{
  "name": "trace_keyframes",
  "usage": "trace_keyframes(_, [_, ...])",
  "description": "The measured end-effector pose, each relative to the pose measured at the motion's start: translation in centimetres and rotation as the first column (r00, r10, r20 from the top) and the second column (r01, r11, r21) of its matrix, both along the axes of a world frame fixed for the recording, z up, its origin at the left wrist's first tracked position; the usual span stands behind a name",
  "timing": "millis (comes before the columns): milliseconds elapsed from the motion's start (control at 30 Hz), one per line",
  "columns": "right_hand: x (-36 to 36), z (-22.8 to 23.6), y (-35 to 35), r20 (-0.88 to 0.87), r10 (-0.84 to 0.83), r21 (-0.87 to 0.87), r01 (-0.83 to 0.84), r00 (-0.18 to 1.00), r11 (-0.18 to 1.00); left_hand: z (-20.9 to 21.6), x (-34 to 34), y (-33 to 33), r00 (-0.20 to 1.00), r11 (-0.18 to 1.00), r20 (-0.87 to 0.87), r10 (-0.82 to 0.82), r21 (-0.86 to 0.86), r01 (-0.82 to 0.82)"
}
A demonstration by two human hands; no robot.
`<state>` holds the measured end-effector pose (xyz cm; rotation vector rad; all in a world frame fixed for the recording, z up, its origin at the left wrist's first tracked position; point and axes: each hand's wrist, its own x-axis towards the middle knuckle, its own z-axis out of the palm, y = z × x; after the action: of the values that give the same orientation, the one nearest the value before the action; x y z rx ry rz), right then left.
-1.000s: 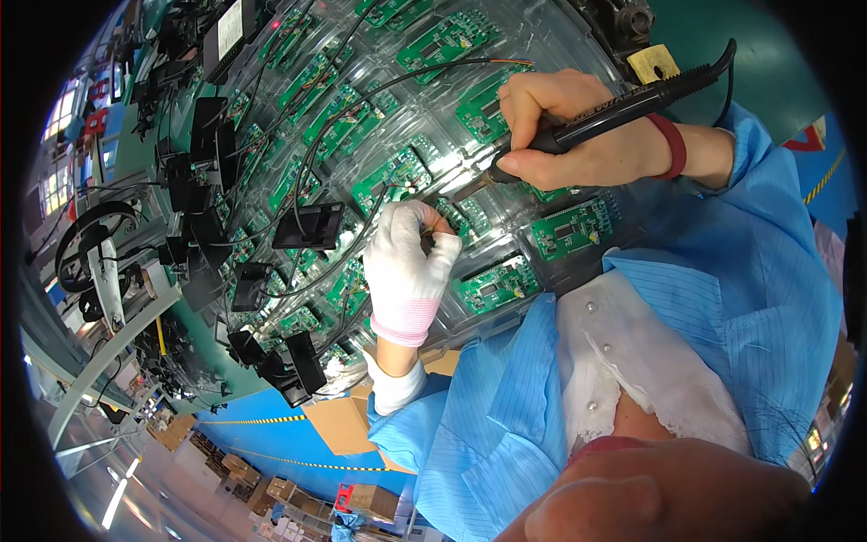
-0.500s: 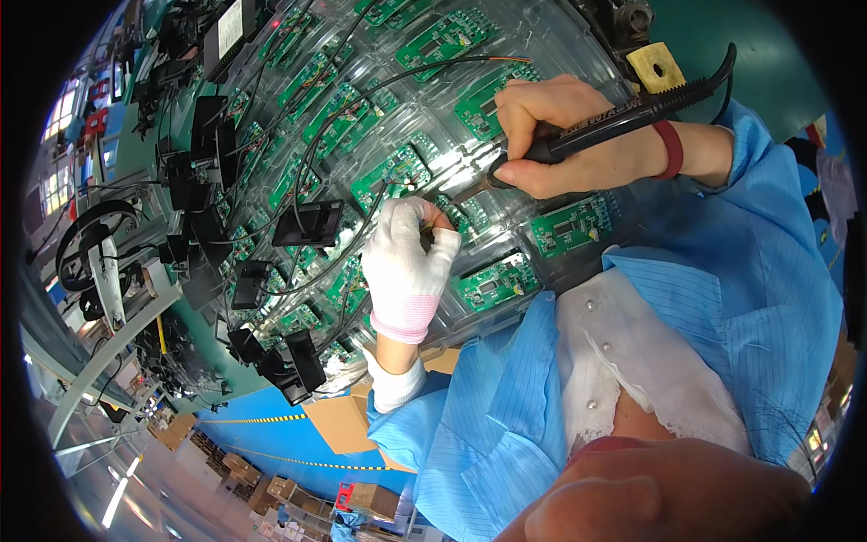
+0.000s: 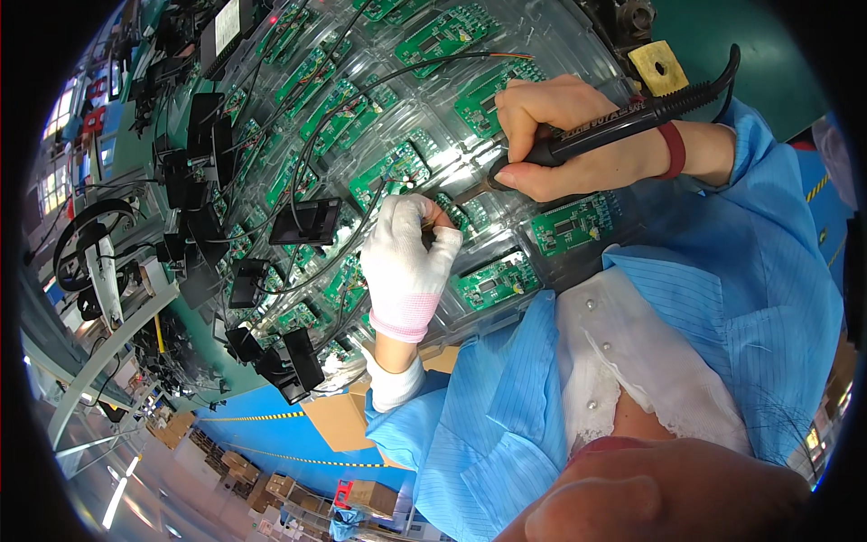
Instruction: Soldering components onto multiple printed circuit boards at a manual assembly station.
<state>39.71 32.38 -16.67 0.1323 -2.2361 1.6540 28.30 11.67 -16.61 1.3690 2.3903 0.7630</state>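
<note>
My right hand (image 3: 564,149) grips a black soldering iron (image 3: 605,126) like a pen. Its metal tip points left at a small green circuit board (image 3: 456,215). Beside that tip is my left hand (image 3: 408,257), in a white glove with a pink cuff, its thumb and fingers pinched together at the board's left end. Whatever they pinch is hidden by the glove. A thin black cable (image 3: 368,217) runs up along the gloved fingers to another green board (image 3: 390,176). These boards lie in a clear plastic tray (image 3: 506,230) with pockets.
More green boards, such as one (image 3: 573,226) by my right sleeve, fill the tray. Black cables and a small black display module (image 3: 307,221) lie across the boards on the left. A yellow sponge (image 3: 657,69) with a hole sits on the green tabletop (image 3: 750,36), far right.
Both hands keep nearly the same places, the iron still at the small board. The display module and cables on the left have shifted very slightly.
</note>
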Motion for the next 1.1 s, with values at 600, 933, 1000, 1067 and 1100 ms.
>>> trace_keyframes(600, [-0.2,0.4,0.2,-0.07,-0.087,-0.107,0.079,0.994,0.991,0.3,-0.1,0.1,1.0,1.0,0.015,-0.007,-0.015,0.007])
trace_keyframes(933, [-0.1,0.4,0.2,-0.052,-0.101,-0.203,0.089,0.993,0.975,0.3,-0.5,-1.0,0.925,0.986,0.36,0.119,0.066,-0.152])
trace_keyframes(1000, [0.0,0.4,0.2,-0.051,-0.101,-0.206,0.089,0.994,0.974,0.1,-0.5,-1.1,0.942,0.987,0.319,0.104,0.086,-0.138])
trace_keyframes(1067, [0.1,0.4,0.2,-0.047,-0.106,-0.215,0.093,0.993,0.972,-0.1,-0.4,-1.2,0.969,0.987,0.237,0.072,0.122,-0.103])
trace_keyframes(1100, [0.1,0.4,0.2,-0.045,-0.108,-0.22,0.096,0.993,0.971,-0.2,-0.3,-1.1,0.979,0.987,0.194,0.056,0.138,-0.084])
